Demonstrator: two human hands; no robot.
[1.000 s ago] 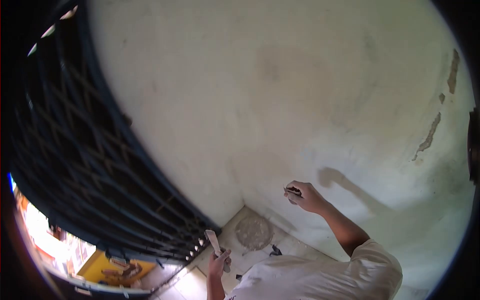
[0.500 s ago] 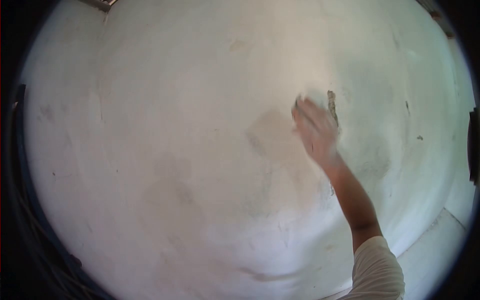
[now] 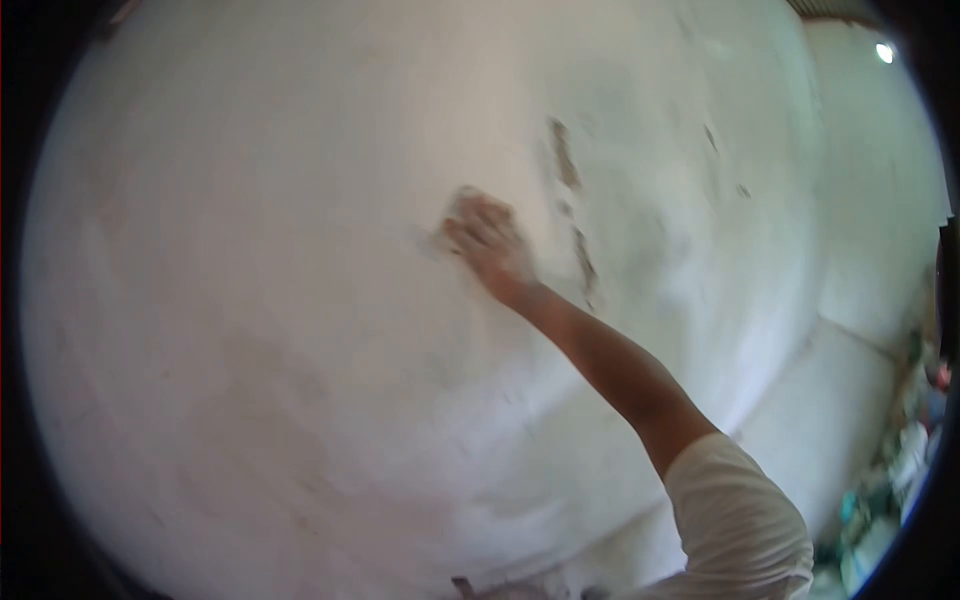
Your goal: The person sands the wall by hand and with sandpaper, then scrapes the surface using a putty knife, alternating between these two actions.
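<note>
My right hand [image 3: 488, 238] presses against the pale plastered wall [image 3: 250, 200], left of a long crack of chipped plaster [image 3: 565, 155]. Its fingers are bent over something thin and dark at the fingertips, blurred and too small to name. The bare forearm reaches up from a light short sleeve [image 3: 735, 510] at the lower right. Of my left hand nothing shows.
A bright light [image 3: 885, 52] shines at the upper right. Along the right edge lies a heap of mixed items [image 3: 880, 500], partly green and white. A small dark object [image 3: 462, 585] shows at the bottom edge.
My right hand has moved left relative to the crack and stays at the wall. The view has shifted to the right, bringing in the light and the heap.
</note>
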